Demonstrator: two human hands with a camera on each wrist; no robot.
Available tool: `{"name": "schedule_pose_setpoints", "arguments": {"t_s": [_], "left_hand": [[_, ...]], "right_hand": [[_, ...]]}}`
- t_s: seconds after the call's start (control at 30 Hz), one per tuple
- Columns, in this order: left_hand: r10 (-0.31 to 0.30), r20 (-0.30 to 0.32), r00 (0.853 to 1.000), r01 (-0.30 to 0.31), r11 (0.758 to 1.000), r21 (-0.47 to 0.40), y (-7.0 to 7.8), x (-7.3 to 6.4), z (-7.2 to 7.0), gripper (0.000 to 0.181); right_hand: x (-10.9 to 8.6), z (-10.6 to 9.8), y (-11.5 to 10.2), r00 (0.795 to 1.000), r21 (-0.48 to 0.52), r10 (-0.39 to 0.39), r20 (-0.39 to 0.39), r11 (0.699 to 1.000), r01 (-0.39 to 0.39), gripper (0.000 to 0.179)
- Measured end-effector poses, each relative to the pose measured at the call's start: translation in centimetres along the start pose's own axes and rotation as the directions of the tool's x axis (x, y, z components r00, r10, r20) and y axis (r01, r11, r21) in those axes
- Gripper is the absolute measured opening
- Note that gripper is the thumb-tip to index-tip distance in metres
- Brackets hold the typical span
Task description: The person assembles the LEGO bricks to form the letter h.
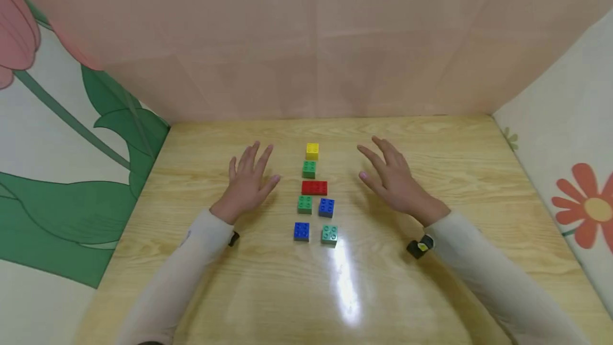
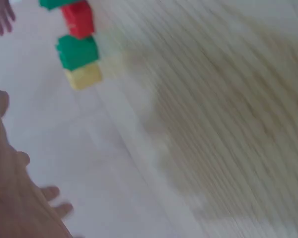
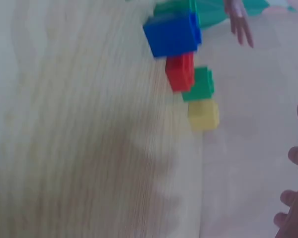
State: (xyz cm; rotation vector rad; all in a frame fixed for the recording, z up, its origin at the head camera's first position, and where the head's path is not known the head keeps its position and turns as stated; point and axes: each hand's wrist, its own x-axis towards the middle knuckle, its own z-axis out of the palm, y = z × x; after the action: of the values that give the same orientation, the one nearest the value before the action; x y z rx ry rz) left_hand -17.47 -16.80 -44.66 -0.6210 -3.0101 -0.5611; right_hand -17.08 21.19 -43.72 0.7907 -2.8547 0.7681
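Note:
Between my hands, toy building bricks lie apart on the table in a rough column. At the far end is a yellow brick [image 1: 312,151], then a green brick [image 1: 309,169] and a longer red brick [image 1: 314,188]. Nearer me, a second green brick [image 1: 305,204] sits beside a blue brick [image 1: 326,207]. Closest are another blue brick [image 1: 301,231] and a teal-green brick [image 1: 329,234]. My left hand [image 1: 249,184] hovers left of the column with fingers spread, holding nothing. Over on the right, my right hand [image 1: 395,180] is likewise spread, with nothing in it.
The bricks lie on a light wood-grain table [image 1: 230,292]. A plain pinkish cloth wall [image 1: 306,41] rises behind it. Side panels carry a printed tulip [image 1: 16,31] on the left and a printed red flower [image 1: 584,204] on the right. Each wrist wears a dark strap.

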Motion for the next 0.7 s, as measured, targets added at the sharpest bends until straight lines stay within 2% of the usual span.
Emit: {"name": "schedule_pose_setpoints", "arguments": {"t_s": [0.13,0.23,0.37,0.47,0.7], "left_hand": [[0.149,-0.015,0.989,-0.149,0.984,-0.099,1.5,-0.9,-0.4,0.078],[0.212,-0.012,0.977,-0.211,0.961,-0.178,2.7,-1.9,-0.5,0.079],[0.203,0.018,0.979,-0.191,0.943,-0.274,4.2,-3.5,-0.5,0.078],[0.188,0.04,0.981,-0.166,0.935,-0.315,4.9,-4.4,-0.3,0.075],[0.202,0.119,0.972,-0.146,0.918,-0.369,5.8,-5.2,0.6,0.071]], "right_hand": [[-1.0,-0.2,-1.7,0.999,0.05,-0.045,0.023,0.998,0.044,0.076],[-2.1,-0.2,-3.0,0.998,0.086,-0.048,0.046,0.995,0.044,0.086],[-3.3,0.1,-4.6,0.995,0.131,-0.058,0.079,0.99,0.047,0.089],[-3.9,0.6,-5.5,0.993,0.158,-0.078,0.091,0.985,0.063,0.087],[-4.8,1.6,-6.7,0.988,0.186,-0.118,0.099,0.978,0.098,0.083]]}}
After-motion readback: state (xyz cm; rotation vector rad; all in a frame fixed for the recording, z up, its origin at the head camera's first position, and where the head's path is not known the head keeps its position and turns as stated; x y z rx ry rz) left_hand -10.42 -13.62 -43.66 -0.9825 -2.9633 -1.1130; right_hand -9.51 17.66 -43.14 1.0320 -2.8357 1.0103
